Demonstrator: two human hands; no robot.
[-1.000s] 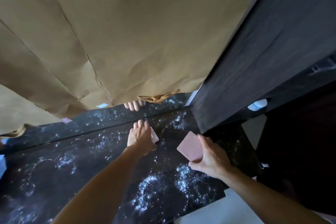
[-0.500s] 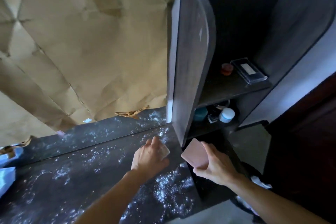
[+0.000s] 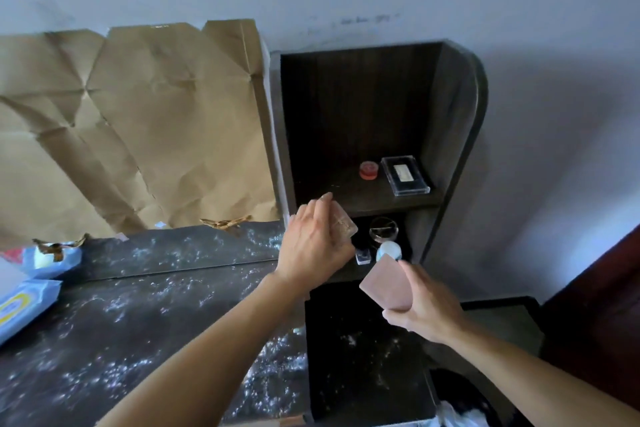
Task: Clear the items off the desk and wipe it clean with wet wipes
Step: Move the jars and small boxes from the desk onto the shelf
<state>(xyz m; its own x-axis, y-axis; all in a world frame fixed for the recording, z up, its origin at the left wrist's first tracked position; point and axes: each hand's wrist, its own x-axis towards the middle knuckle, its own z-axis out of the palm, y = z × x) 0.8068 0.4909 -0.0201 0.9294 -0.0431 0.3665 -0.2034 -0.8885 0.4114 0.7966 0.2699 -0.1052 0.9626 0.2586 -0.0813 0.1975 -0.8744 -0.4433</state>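
Surface (image 3: 121, 322) left of the shelf unit (image 3: 450, 121) is powder-speckled. My left hand (image 3: 311, 248) grips a clear square object (image 3: 345, 224) before its upper shelf, where a red jar (image 3: 369, 170) and labelled clear box (image 3: 405, 175) stand; my right hand (image 3: 427, 303) grips a pink card (image 3: 389, 286) below.

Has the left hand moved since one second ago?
Yes. The left hand, gripping a clear case, lifted off the dusty desk rightward to the upper shelf.
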